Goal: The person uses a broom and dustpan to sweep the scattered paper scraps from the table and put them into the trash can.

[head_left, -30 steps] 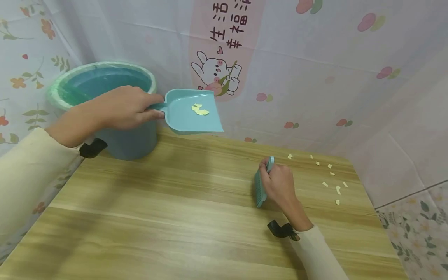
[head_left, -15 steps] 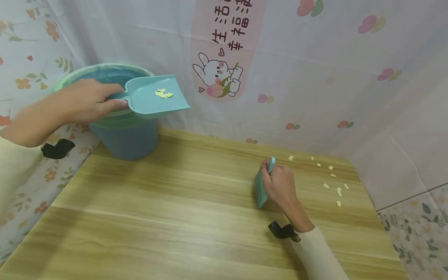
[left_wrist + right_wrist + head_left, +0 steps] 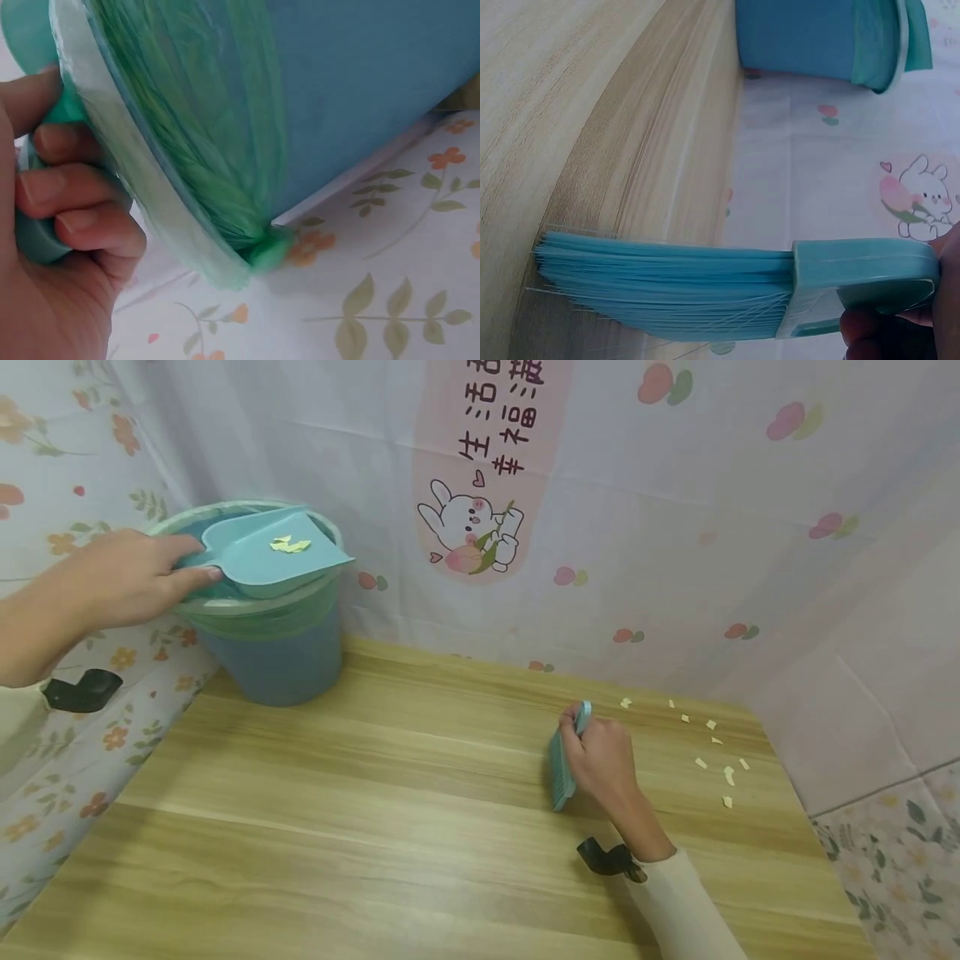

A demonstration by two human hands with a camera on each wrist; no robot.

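Observation:
My left hand [image 3: 123,578] grips the handle of a teal dustpan [image 3: 273,556], held over the open top of the blue bucket [image 3: 273,643] with a green liner. Yellow paper scraps [image 3: 290,544] lie in the pan. In the left wrist view my fingers [image 3: 71,202] curl round the teal handle beside the bucket's lined rim [image 3: 180,217]. My right hand [image 3: 603,760] grips a teal hand brush [image 3: 561,768] resting bristles-down on the wooden table [image 3: 375,827]; the bristles [image 3: 660,281] touch the wood. More yellow scraps [image 3: 712,752] lie to the right of the brush.
The bucket stands at the table's back left corner. Flowered and rabbit-printed sheets [image 3: 480,518] hang close behind and to the left. The table's right edge [image 3: 795,793] drops off just past the scattered scraps.
My left hand has carried the dustpan leftward from beside the bucket to over its opening. The right hand and brush have stayed put.

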